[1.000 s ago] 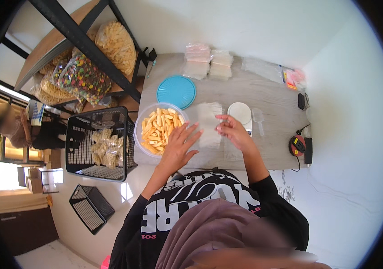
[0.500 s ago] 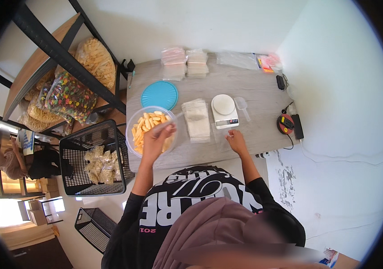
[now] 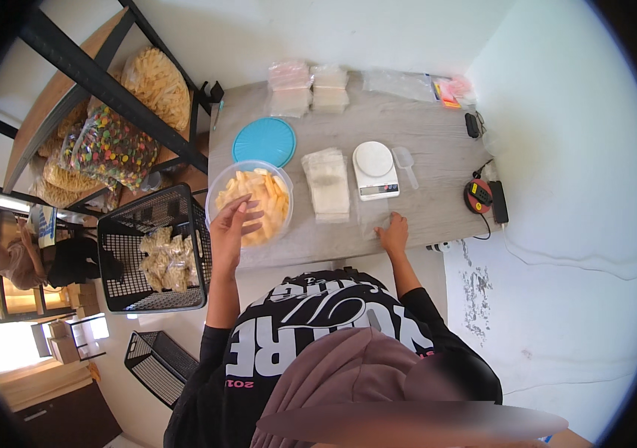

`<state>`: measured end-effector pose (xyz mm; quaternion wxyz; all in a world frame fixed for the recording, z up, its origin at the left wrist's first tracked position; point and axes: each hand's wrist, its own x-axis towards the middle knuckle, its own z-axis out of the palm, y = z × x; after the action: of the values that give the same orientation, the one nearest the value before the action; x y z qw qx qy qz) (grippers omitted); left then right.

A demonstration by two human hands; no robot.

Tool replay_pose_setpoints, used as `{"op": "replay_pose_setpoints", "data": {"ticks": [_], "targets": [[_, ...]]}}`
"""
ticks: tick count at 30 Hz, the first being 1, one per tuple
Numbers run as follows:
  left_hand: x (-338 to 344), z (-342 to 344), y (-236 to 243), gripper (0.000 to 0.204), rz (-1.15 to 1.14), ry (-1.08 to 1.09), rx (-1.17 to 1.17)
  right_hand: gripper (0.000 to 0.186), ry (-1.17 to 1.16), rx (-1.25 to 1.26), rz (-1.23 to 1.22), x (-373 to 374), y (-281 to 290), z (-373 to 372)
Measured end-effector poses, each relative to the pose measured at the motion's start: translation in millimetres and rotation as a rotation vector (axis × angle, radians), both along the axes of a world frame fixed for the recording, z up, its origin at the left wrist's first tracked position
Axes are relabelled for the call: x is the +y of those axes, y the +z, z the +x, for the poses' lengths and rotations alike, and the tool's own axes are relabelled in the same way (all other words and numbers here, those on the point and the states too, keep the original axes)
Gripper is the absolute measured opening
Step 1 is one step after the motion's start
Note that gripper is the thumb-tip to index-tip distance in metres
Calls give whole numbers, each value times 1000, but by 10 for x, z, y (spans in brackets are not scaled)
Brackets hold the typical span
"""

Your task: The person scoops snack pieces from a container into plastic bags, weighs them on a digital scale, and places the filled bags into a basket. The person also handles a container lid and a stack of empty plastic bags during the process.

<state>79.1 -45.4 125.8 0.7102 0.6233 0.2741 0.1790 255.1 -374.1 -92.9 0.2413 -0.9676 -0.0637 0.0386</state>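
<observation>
My left hand (image 3: 230,228) is over the front-left part of a round clear tub (image 3: 289,216) filled with pale yellow stick-shaped snacks (image 3: 270,196). Its fingers are spread, and I see nothing distinct gripped in them. A hazy, see-through patch covers part of the sticks beside the fingers. On the table, my right hand (image 3: 394,233) has curled fingers at the edge of a clear plastic bag (image 3: 372,215). This bag lies in front of a white kitchen scale (image 3: 375,170). Between tub and scale is a stack of clear bags (image 3: 326,187).
Behind the tub lies a blue lid (image 3: 264,143); a clear scoop (image 3: 406,166) is right of the scale. Bag bundles (image 3: 289,89) line the back. A black crate (image 3: 152,246) with filled bags stands left, below shelves. A cable reel (image 3: 477,197) sits at the right edge.
My left hand has shifted left over the tub and its fingers have spread. The see-through thing that stuck out from them toward the bag stack no longer shows there. My right hand stays by the bag.
</observation>
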Motion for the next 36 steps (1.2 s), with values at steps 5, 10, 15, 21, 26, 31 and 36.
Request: {"op": "replay_pose_setpoints", "data": {"ticks": [5, 10, 15, 21, 26, 31, 36], "targets": [[-272, 140, -151, 34, -73, -169, 37, 42, -18, 89, 236, -200, -319, 160], [-642, 291, -616, 39, -141, -424, 142, 22, 143, 160, 470, -294, -141, 280], [-821, 491, -1150, 45, -380, -442, 251, 18, 37, 570, 955, -189, 581, 338], [-943, 825, -1431, 47, -700, -355, 171, 18, 75, 776, 1102, 66, 777, 218], [-1065, 1099, -1462, 37, -742, -197, 77, 19, 244, 674, 859, 302, 377, 283], [-976, 1305, -1935, 28, -342, -96, 123, 22, 390, 619, 722, 572, 303, 506], [-820, 1662, -2125, 51, 224, 70, 223, 26, 397, 375, 593, 881, 104, 754]]}}
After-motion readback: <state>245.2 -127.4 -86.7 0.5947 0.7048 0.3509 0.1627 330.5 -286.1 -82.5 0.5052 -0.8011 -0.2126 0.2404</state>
